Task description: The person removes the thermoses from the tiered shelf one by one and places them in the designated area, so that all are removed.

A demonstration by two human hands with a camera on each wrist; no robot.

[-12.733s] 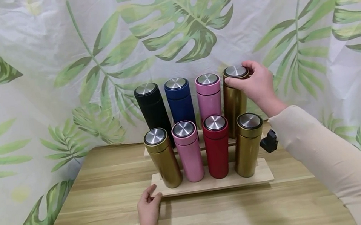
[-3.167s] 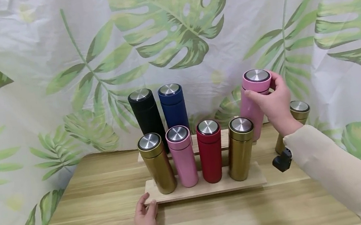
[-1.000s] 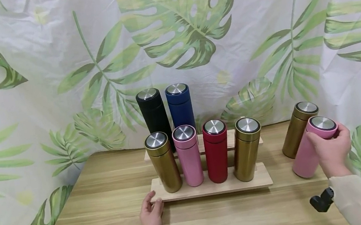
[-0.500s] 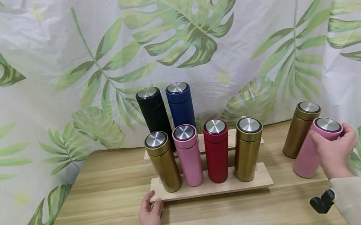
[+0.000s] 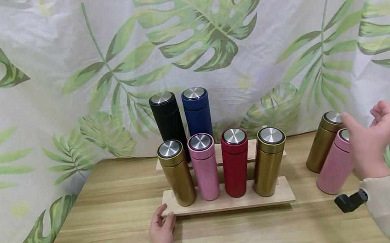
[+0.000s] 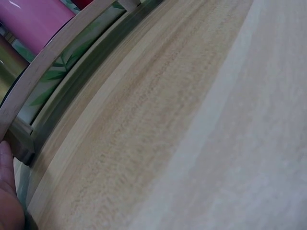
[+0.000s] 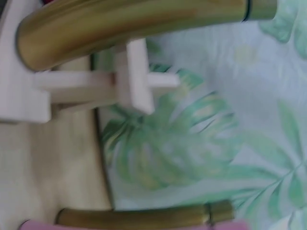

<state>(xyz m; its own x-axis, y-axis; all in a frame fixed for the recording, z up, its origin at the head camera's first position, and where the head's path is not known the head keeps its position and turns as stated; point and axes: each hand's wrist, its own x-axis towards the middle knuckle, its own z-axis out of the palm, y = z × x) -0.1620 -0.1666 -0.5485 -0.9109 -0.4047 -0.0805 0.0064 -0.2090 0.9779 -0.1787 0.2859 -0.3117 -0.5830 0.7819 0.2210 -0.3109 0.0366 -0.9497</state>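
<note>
My left hand (image 5: 162, 232) grips the left end of the lower shelf of a two-step wooden rack (image 5: 228, 204), and its fingertips show at the left edge in the left wrist view. At the right of the table, my right hand (image 5: 373, 141) is raised beside a pink thermos (image 5: 333, 169), fingers apart from it. That bottle stands upright, its lid partly hidden by the hand. Just behind it is a gold thermos (image 5: 318, 147). In the right wrist view, no fingers show; the pink thermos (image 7: 43, 226) is at the bottom edge.
On the upper shelf stand a black thermos (image 5: 168, 121) and a blue thermos (image 5: 198, 115). The lower shelf bears a gold thermos (image 5: 180, 181), a pink thermos (image 5: 207, 177), a red thermos (image 5: 236, 173) and another gold thermos (image 5: 268, 169). A leaf-print cloth (image 5: 114, 46) hangs behind the wooden table (image 5: 102, 232).
The right hand moved the gold, then the pink thermos from the upper shelf to the table at right. It has just let go of the pink one and risen. The left hand stayed at the rack.
</note>
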